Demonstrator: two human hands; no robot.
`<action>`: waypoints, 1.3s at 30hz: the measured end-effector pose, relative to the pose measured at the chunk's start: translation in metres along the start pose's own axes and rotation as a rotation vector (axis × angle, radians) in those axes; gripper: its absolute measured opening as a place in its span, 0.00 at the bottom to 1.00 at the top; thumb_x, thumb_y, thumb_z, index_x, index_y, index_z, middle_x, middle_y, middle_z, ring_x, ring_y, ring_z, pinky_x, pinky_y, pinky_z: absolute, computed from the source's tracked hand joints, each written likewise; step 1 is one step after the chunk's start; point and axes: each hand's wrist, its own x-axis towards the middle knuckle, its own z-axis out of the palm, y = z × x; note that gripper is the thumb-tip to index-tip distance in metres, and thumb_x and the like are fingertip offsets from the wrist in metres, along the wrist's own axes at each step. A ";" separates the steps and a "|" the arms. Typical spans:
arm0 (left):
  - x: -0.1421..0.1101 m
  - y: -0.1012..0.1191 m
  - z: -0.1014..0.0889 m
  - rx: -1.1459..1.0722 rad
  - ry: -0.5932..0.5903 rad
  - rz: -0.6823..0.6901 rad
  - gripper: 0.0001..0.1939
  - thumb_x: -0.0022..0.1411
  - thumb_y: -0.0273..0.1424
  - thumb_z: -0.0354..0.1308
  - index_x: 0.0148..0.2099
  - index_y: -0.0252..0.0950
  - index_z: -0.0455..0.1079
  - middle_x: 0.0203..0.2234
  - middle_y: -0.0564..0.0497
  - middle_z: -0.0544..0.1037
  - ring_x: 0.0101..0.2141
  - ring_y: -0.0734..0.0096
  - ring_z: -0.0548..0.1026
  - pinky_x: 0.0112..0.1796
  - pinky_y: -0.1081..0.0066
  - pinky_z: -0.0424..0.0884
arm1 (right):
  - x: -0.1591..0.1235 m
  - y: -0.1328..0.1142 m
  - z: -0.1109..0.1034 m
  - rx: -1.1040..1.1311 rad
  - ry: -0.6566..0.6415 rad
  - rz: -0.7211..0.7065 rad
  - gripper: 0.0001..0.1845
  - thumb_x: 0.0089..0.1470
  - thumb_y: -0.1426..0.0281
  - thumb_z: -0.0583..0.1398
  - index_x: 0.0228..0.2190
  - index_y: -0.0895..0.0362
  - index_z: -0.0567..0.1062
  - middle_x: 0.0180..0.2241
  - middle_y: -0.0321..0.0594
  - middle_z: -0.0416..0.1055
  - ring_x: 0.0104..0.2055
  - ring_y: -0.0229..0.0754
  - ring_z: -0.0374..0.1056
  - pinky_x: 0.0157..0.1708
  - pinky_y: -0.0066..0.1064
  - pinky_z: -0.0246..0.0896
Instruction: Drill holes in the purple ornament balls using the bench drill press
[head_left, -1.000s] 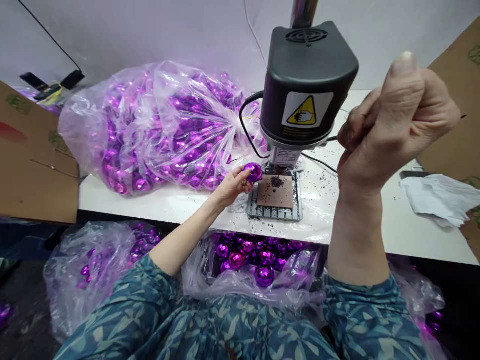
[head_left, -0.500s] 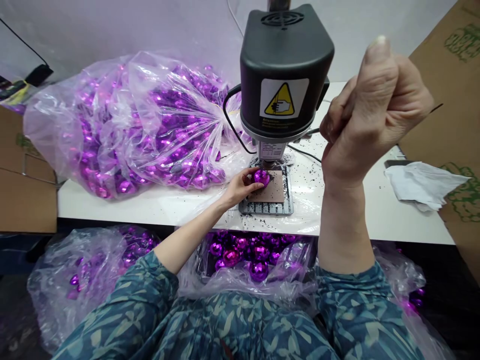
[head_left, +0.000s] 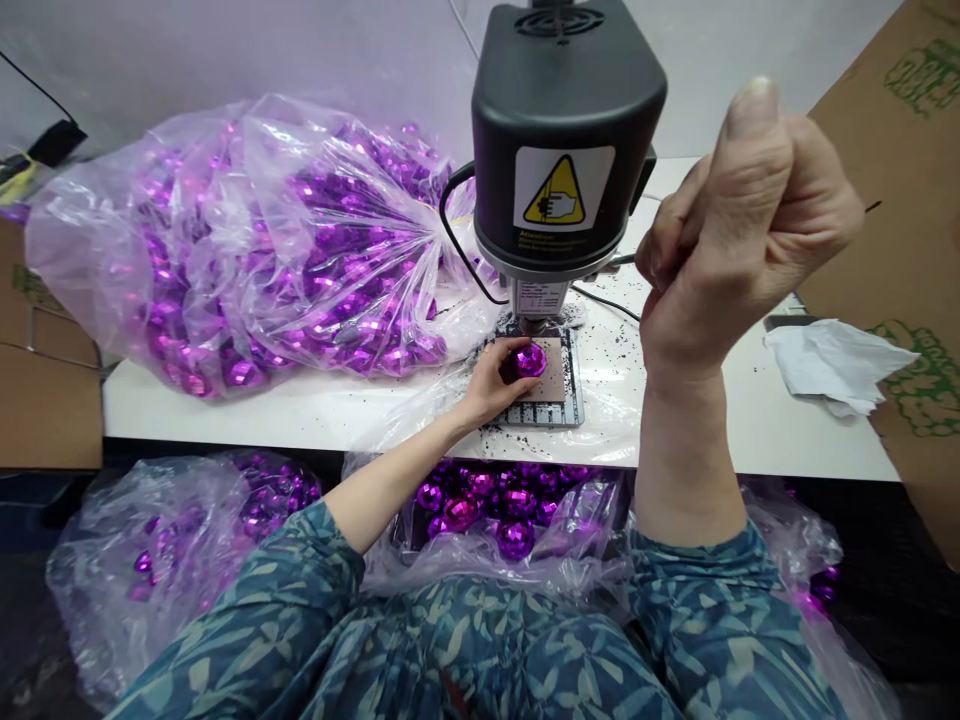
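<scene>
Under a dark grey drill press [head_left: 568, 130], a shiny purple mirror-faceted ball [head_left: 531, 360] rests on a square brown board [head_left: 553, 385]. The board lies on the machine's slotted metal base plate [head_left: 571, 412]. Thumb and fingers of my left hand [head_left: 495, 383] grip the ball from its left side, just in front of the drill's lower end [head_left: 534, 325]. Raised to the right of the machine, my right hand [head_left: 750, 215] is closed in a fist with the thumb on top. Whatever sits inside that fist is hidden by the fingers.
A large clear bag [head_left: 300, 250] of purple balls covers the table's left side. Below the front edge, an open plastic-lined container holds more purple balls [head_left: 517, 500]. Dark shavings scatter around the base. White paper [head_left: 840, 365] lies at right beside a cardboard box [head_left: 892, 200].
My left hand and the ball have moved slightly right and a little toward me on the board. My right fist looks almost unchanged. The whole view has shifted slightly.
</scene>
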 end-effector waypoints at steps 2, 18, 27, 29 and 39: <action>-0.002 -0.001 0.000 -0.008 0.005 0.002 0.29 0.56 0.29 0.73 0.58 0.39 0.70 0.52 0.44 0.78 0.51 0.56 0.77 0.52 0.57 0.75 | -0.003 0.000 0.000 0.010 0.008 -0.014 0.26 0.57 0.57 0.60 0.17 0.54 0.55 0.12 0.26 0.50 0.13 0.28 0.48 0.17 0.30 0.41; -0.005 -0.013 0.005 0.032 0.053 0.009 0.30 0.54 0.31 0.75 0.56 0.39 0.69 0.48 0.46 0.78 0.47 0.59 0.77 0.48 0.59 0.77 | -0.041 -0.001 -0.017 -0.009 0.071 -0.089 0.32 0.62 0.62 0.59 0.18 0.57 0.45 0.12 0.28 0.40 0.12 0.24 0.47 0.15 0.23 0.42; -0.006 -0.017 0.007 -0.045 0.063 -0.001 0.30 0.54 0.34 0.75 0.57 0.40 0.69 0.49 0.45 0.78 0.48 0.56 0.77 0.49 0.56 0.76 | -0.048 0.018 -0.020 0.068 0.078 -0.289 0.29 0.61 0.69 0.58 0.20 0.57 0.43 0.14 0.28 0.34 0.12 0.22 0.43 0.15 0.19 0.41; -0.006 -0.018 0.008 -0.054 0.062 -0.001 0.30 0.54 0.35 0.75 0.57 0.41 0.69 0.49 0.45 0.78 0.48 0.56 0.77 0.49 0.55 0.76 | -0.050 0.023 -0.023 0.063 0.074 -0.323 0.30 0.60 0.69 0.58 0.21 0.58 0.41 0.14 0.28 0.33 0.11 0.22 0.41 0.14 0.20 0.40; -0.005 -0.014 0.006 -0.067 0.057 -0.019 0.30 0.54 0.34 0.75 0.57 0.40 0.69 0.50 0.45 0.78 0.49 0.56 0.77 0.50 0.55 0.76 | -0.057 0.035 -0.033 0.047 0.033 -0.420 0.24 0.60 0.72 0.54 0.21 0.57 0.43 0.12 0.26 0.36 0.10 0.23 0.39 0.12 0.21 0.42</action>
